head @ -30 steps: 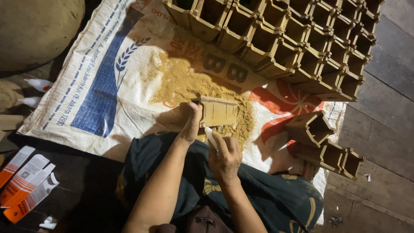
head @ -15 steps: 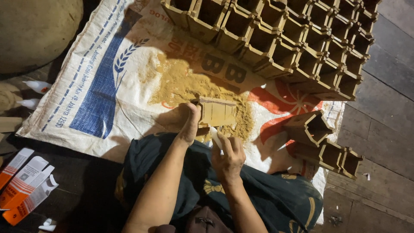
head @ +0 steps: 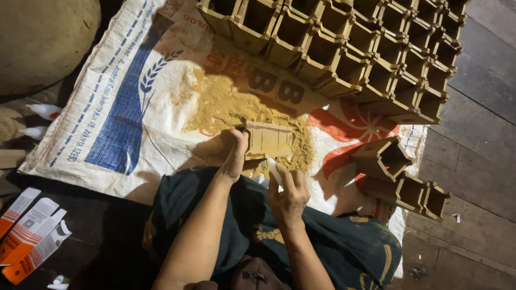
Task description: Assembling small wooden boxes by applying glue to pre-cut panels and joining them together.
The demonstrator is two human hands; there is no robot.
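I see a woven plastic sack (head: 123, 107) spread flat on the floor as a mat, white with a blue panel, a wheat-ear emblem and a red sunburst print. At the lower left lie flat, opened orange-and-white cardboard cartons (head: 29, 236), well apart from the sack's near edge.

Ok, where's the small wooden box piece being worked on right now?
In the head view it sits near centre: the wooden box piece rests on the sawdust pile on the woven sack, gripped by the left hand, with the right hand just below it.
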